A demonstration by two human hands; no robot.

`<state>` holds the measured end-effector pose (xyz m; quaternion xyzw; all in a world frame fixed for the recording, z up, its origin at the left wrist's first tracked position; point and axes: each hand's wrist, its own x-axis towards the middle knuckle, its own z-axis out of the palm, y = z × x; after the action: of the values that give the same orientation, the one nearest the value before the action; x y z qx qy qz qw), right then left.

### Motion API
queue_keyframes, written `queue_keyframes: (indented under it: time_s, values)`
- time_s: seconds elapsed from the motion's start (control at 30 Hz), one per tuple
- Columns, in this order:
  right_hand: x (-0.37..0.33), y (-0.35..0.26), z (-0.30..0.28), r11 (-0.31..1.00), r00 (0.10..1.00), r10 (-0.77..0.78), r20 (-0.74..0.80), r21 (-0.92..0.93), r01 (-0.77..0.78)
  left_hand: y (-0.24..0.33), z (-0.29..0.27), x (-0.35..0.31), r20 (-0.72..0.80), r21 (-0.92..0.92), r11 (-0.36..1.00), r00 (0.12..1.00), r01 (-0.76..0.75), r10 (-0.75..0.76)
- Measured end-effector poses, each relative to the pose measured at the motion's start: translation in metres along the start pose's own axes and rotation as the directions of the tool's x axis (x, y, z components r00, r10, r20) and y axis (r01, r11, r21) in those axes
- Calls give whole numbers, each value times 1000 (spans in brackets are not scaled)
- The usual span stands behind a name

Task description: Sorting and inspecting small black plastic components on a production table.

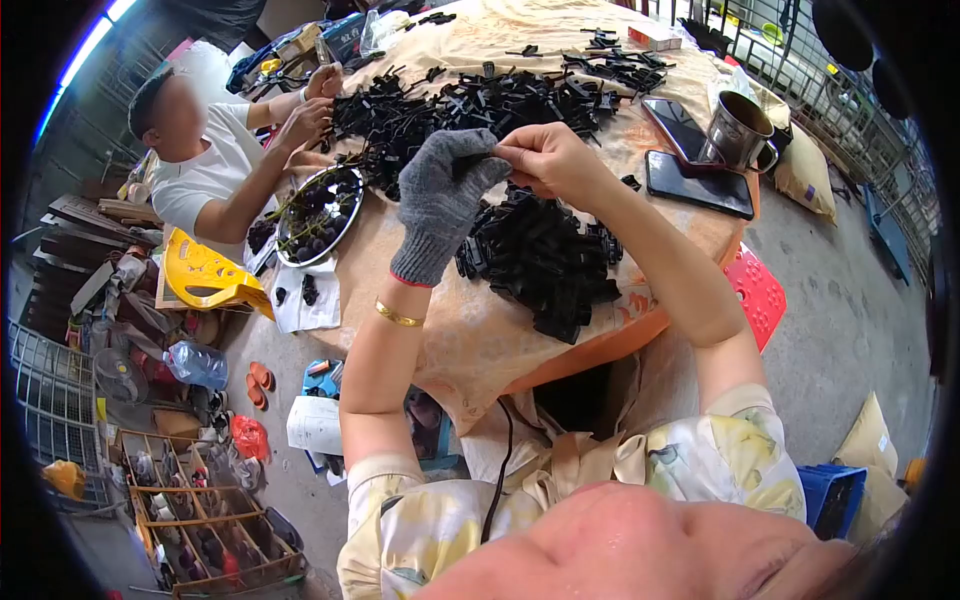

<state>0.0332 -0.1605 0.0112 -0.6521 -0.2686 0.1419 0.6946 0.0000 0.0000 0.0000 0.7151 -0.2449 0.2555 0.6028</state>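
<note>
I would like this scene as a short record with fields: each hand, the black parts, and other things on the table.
Left hand: in grey knitted glove, fingers bent
Right hand: bare, fingertips at the glove's; any held piece too small to tell
Black parts: compact pile near the person, wider heap beyond
Table's left: round tray with dark grapes
Table's right: two phones, metal mug

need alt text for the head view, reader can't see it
A person's grey-gloved left hand and bare right hand meet at the fingertips above a cloth-covered table heaped with black parts. At left, a co-worker in white sits near dark grapes on a plate; at right is a metal mug.
</note>
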Motion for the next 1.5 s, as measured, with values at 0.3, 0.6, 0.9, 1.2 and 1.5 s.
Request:
queue_keyframes:
  time_s: [0.3, 0.6, 0.9, 1.2, 1.5]
  values:
    - [4, 3, -7, 998, 998, 58, 1, -37, -58, -6, 10, 1, -18, 269, 959, 995, -88, 96]
    - [3, 3, -7, 851, 909, -401, -114, -413, 324, 9, 19, -3, 62, 496, 822, 956, -278, 286]
    - [4, 1, -18, 985, 981, -165, -103, -66, 159, 16, 11, 3, 355, -458, 742, 866, 490, -353]
    - [8, 16, -3, 874, 919, -387, -76, -347, 340, 8, 17, -6, 61, 579, 809, 995, -99, 77]
    - [5, 0, -26, 948, 919, -313, -238, -133, 288, 19, 7, 10, 129, 829, 359, 772, -428, 623]
